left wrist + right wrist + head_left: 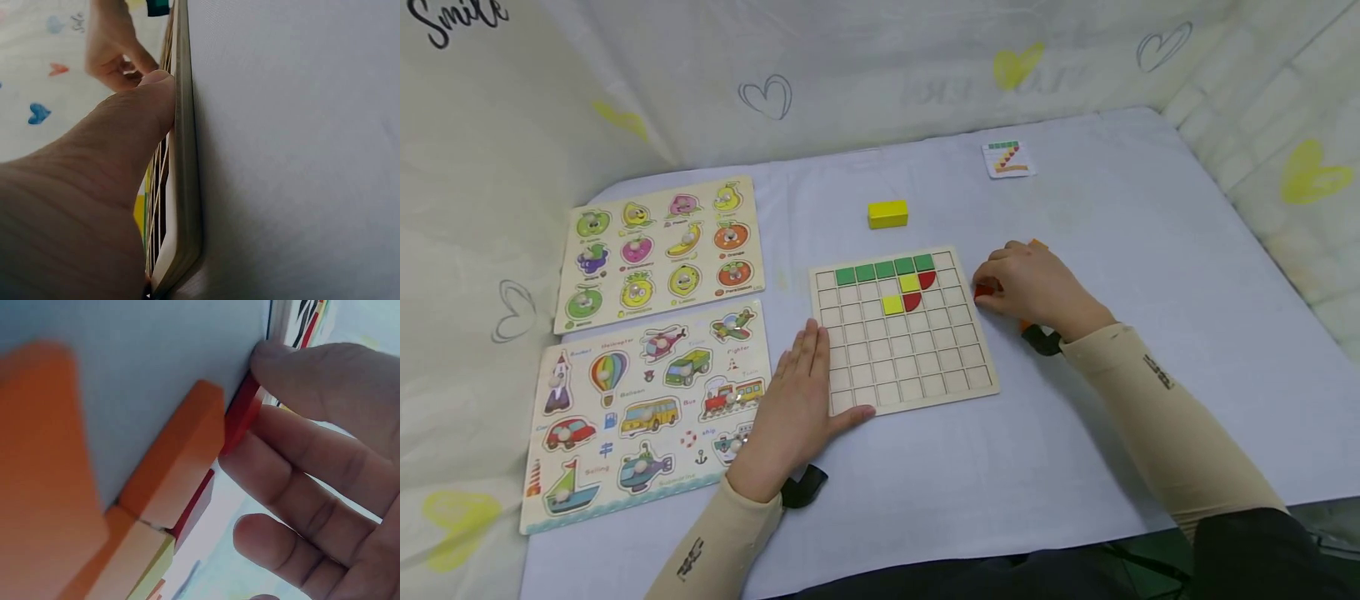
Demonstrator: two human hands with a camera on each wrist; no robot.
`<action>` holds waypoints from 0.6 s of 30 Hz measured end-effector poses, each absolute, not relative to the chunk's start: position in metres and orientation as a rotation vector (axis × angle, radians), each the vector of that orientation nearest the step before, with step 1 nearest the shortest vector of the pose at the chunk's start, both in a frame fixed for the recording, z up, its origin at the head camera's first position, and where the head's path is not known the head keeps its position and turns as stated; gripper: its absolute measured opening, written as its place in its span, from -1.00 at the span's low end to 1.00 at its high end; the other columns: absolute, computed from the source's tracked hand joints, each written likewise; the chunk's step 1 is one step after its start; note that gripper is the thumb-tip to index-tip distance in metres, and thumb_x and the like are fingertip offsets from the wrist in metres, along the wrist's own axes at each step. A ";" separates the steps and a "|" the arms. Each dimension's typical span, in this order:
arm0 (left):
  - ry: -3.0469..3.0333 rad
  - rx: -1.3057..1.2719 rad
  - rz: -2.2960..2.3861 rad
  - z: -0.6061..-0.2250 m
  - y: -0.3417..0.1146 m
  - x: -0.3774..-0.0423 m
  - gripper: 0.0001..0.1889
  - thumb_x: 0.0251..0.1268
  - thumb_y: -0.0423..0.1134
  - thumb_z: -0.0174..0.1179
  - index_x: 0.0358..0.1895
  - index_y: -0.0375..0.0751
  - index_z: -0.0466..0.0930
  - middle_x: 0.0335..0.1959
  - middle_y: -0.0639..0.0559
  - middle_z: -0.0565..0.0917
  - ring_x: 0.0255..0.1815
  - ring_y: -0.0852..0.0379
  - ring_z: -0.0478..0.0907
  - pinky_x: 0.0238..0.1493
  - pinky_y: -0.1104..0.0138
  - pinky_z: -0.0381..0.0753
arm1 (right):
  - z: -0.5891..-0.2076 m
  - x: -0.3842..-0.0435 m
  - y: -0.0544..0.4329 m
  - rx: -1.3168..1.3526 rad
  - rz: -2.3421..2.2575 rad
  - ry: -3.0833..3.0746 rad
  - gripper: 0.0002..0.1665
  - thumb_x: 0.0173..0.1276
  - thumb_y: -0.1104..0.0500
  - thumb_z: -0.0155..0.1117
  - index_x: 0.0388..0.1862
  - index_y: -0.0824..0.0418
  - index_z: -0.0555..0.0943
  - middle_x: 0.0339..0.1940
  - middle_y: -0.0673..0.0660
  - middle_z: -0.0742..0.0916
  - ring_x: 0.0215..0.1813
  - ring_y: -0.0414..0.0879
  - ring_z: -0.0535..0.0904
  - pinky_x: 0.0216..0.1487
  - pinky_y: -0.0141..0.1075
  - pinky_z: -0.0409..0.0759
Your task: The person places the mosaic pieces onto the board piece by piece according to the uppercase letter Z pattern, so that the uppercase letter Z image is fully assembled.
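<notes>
A wooden grid board (921, 364) lies on the table, with a row of several green squares (884, 269) along its far side. Below them, two yellow squares (892, 305) and two red quarter-round pieces (912, 302) step diagonally down to the left. My left hand (797, 392) lies along the board's left edge, fingers straight, its thumb (147, 100) on the near edge. To the right of the board, my right hand (1037, 283) pinches a red block (242, 415) between thumb and fingers. Orange blocks (175, 456) stand close by, mostly hidden under that hand in the head view.
A yellow block (887, 214) sits beyond the board. Farther back at right lies a small pattern card (1009, 159). On the left are a fruit puzzle board (658, 283) and a vehicle puzzle board (591, 425), the latter partly behind my left hand.
</notes>
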State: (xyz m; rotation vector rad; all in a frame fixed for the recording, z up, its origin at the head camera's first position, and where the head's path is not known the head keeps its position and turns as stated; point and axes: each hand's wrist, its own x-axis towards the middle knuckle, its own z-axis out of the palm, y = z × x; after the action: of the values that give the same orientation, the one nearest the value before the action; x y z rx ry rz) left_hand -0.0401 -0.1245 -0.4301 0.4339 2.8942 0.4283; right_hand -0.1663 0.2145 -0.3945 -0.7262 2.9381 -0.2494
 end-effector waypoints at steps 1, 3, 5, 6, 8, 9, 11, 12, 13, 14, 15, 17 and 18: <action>2.895 0.434 0.428 -0.430 -0.124 -0.040 0.32 0.18 0.50 0.27 0.67 -0.41 -0.14 0.73 -0.31 -0.12 0.76 -0.23 -0.10 0.68 -0.11 0.13 | -0.394 -0.166 0.213 -0.726 -0.250 2.945 -0.83 0.26 0.14 0.53 -0.16 0.10 0.81 -0.32 0.04 0.76 -0.15 0.01 0.51 -0.11 -0.12 0.31; 2.895 0.435 0.427 -0.430 -0.124 -0.040 0.31 0.19 0.50 0.26 0.67 -0.41 -0.14 0.73 -0.31 -0.12 0.76 -0.23 -0.10 0.68 -0.11 0.12 | -0.393 -0.165 0.211 -0.733 -0.254 2.965 -0.86 0.26 0.16 0.50 -0.20 0.09 0.80 -0.30 0.04 0.77 -0.15 0.01 0.51 -0.11 -0.10 0.35; 2.894 0.433 0.427 -0.430 -0.124 -0.040 0.31 0.19 0.50 0.26 0.67 -0.41 -0.14 0.74 -0.30 -0.13 0.76 -0.22 -0.10 0.69 -0.11 0.12 | -0.393 -0.164 0.209 -0.746 -0.281 2.982 -0.89 0.24 0.19 0.48 -0.23 0.08 0.79 -0.28 0.04 0.78 -0.15 0.02 0.52 -0.08 -0.07 0.42; 2.892 0.430 0.428 -0.430 -0.124 -0.040 0.31 0.19 0.50 0.27 0.67 -0.41 -0.15 0.74 -0.30 -0.13 0.76 -0.22 -0.11 0.69 -0.10 0.11 | -0.392 -0.164 0.208 -0.758 -0.297 2.986 -0.89 0.23 0.20 0.48 -0.24 0.08 0.79 -0.26 0.04 0.78 -0.14 0.03 0.53 -0.07 -0.06 0.45; 2.888 0.424 0.432 -0.430 -0.124 -0.040 0.31 0.19 0.49 0.27 0.67 -0.40 -0.15 0.74 -0.29 -0.14 0.76 -0.22 -0.11 0.69 -0.10 0.10 | -0.393 -0.163 0.203 -0.786 -0.336 2.986 -0.90 0.23 0.20 0.47 -0.26 0.06 0.78 -0.22 0.03 0.79 -0.11 0.03 0.54 -0.04 -0.04 0.48; 2.887 0.422 0.434 -0.430 -0.124 -0.040 0.31 0.19 0.49 0.27 0.67 -0.40 -0.16 0.74 -0.29 -0.14 0.76 -0.21 -0.12 0.70 -0.10 0.09 | -0.393 -0.163 0.201 -0.806 -0.346 2.982 -0.90 0.23 0.19 0.48 -0.26 0.05 0.78 -0.22 0.02 0.78 -0.11 0.03 0.55 -0.04 -0.05 0.49; 2.885 0.418 0.436 -0.430 -0.124 -0.040 0.31 0.19 0.49 0.27 0.67 -0.40 -0.16 0.74 -0.29 -0.14 0.77 -0.21 -0.12 0.70 -0.09 0.09 | -0.394 -0.162 0.193 -0.852 -0.362 2.963 -0.88 0.23 0.16 0.51 -0.24 0.05 0.78 -0.22 0.01 0.77 -0.09 0.01 0.54 0.00 -0.06 0.49; 2.885 0.418 0.434 -0.430 -0.124 -0.040 0.31 0.19 0.49 0.27 0.67 -0.40 -0.16 0.74 -0.29 -0.14 0.77 -0.21 -0.12 0.70 -0.09 0.09 | -0.394 -0.161 0.188 -0.889 -0.360 2.952 -0.87 0.25 0.14 0.52 -0.22 0.06 0.78 -0.21 0.02 0.77 -0.08 0.01 0.55 0.00 -0.07 0.49; 2.887 0.419 0.430 -0.430 -0.124 -0.040 0.31 0.19 0.49 0.27 0.67 -0.40 -0.16 0.74 -0.29 -0.14 0.77 -0.21 -0.12 0.70 -0.09 0.09 | -0.395 -0.160 0.183 -0.928 -0.366 2.940 -0.86 0.26 0.13 0.52 -0.20 0.06 0.79 -0.19 0.02 0.77 -0.07 0.01 0.55 0.00 -0.06 0.50; 2.888 0.420 0.428 -0.430 -0.124 -0.040 0.31 0.19 0.50 0.26 0.67 -0.40 -0.15 0.74 -0.29 -0.14 0.76 -0.21 -0.12 0.70 -0.09 0.10 | -0.395 -0.159 0.177 -0.968 -0.367 2.926 -0.84 0.26 0.12 0.52 -0.18 0.07 0.79 -0.19 0.03 0.77 -0.07 0.01 0.56 0.01 -0.06 0.51; 2.888 0.420 0.427 -0.430 -0.124 -0.040 0.31 0.19 0.50 0.26 0.67 -0.40 -0.15 0.74 -0.29 -0.14 0.76 -0.21 -0.12 0.70 -0.09 0.10 | -0.395 -0.158 0.172 -1.009 -0.364 2.910 -0.82 0.27 0.11 0.53 -0.15 0.08 0.80 -0.18 0.03 0.78 -0.07 0.01 0.56 0.02 -0.06 0.53; 2.888 0.422 0.421 -0.430 -0.124 -0.040 0.31 0.20 0.50 0.25 0.67 -0.40 -0.16 0.74 -0.29 -0.14 0.77 -0.21 -0.12 0.70 -0.09 0.10 | -0.395 -0.156 0.161 -1.079 -0.376 2.875 -0.78 0.29 0.10 0.53 -0.10 0.10 0.81 -0.15 0.05 0.79 -0.08 0.02 0.57 0.03 -0.06 0.55; 2.887 0.422 0.421 -0.430 -0.124 -0.040 0.31 0.20 0.50 0.25 0.68 -0.40 -0.16 0.74 -0.29 -0.14 0.77 -0.21 -0.12 0.70 -0.09 0.10 | -0.395 -0.155 0.156 -1.113 -0.376 2.859 -0.77 0.30 0.10 0.53 -0.08 0.10 0.81 -0.14 0.05 0.80 -0.07 0.03 0.58 0.03 -0.05 0.56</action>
State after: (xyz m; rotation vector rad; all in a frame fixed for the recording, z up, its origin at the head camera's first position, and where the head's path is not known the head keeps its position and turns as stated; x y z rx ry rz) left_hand -0.0398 -0.1240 -0.4298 0.4219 2.8872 0.4208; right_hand -0.1551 0.1560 -0.3947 -1.1126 2.8592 -0.3756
